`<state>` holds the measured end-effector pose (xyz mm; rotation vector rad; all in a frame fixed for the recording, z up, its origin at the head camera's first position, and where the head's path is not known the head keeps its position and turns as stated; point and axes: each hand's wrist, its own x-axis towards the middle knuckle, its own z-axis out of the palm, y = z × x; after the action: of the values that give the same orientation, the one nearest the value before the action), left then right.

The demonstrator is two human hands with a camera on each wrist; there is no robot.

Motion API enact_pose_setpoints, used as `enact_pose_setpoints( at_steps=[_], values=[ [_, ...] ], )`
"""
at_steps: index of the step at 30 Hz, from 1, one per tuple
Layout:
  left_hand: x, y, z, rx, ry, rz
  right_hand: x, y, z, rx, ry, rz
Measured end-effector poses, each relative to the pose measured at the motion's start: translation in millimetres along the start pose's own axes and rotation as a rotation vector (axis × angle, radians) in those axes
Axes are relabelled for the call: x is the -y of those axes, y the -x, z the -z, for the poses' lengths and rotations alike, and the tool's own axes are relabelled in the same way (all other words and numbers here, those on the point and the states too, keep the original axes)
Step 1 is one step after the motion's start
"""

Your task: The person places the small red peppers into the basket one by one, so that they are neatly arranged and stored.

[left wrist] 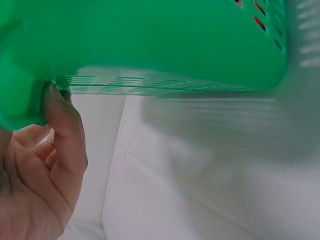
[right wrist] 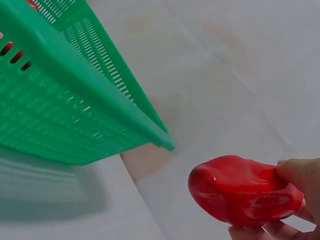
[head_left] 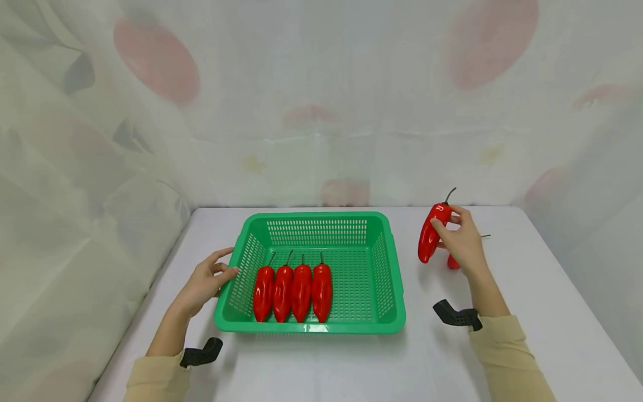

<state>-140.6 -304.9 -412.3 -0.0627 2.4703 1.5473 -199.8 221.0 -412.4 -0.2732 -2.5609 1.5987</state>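
Observation:
A green plastic basket with slotted walls stands on the white table, several red chili peppers lined up side by side in its left half, stems toward the back. My left hand grips the basket's left rim, thumb on top and fingers beneath, as the left wrist view shows. To the right of the basket, my right hand pinches a red chili pepper between thumb and fingers, raised over the table with its stem up. Another red pepper lies behind that hand, mostly hidden by it.
White fabric walls with faded red patches rise behind the table and at both sides. Each wrist wears a black camera mount, one on the left sleeve and one on the right sleeve. White tabletop extends right of the basket.

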Motion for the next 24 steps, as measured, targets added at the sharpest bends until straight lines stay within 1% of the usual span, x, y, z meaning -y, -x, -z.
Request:
enact_pose_setpoints(
  at_steps=[4,6,9,17,24],
  values=[
    [1.8,-0.3,-0.1,-0.004,-0.009,-0.006,21.0,6.6,-3.3,0.007,0.008,-0.01],
    [2.9,-0.6,-0.1,-0.009,-0.013,-0.008,30.6,10.5,-4.3,0.02,0.019,-0.002],
    [4.3,-1.0,0.0,-0.01,-0.013,-0.012,38.5,12.2,-6.6,0.032,0.023,0.004],
    [5.3,-2.4,0.7,-0.005,-0.013,0.005,46.8,12.1,-16.3,0.08,0.023,0.033],
    [6.0,-2.8,-0.4,-0.014,-0.015,-0.003,53.9,11.9,-23.7,0.123,0.027,0.065]
  ],
)
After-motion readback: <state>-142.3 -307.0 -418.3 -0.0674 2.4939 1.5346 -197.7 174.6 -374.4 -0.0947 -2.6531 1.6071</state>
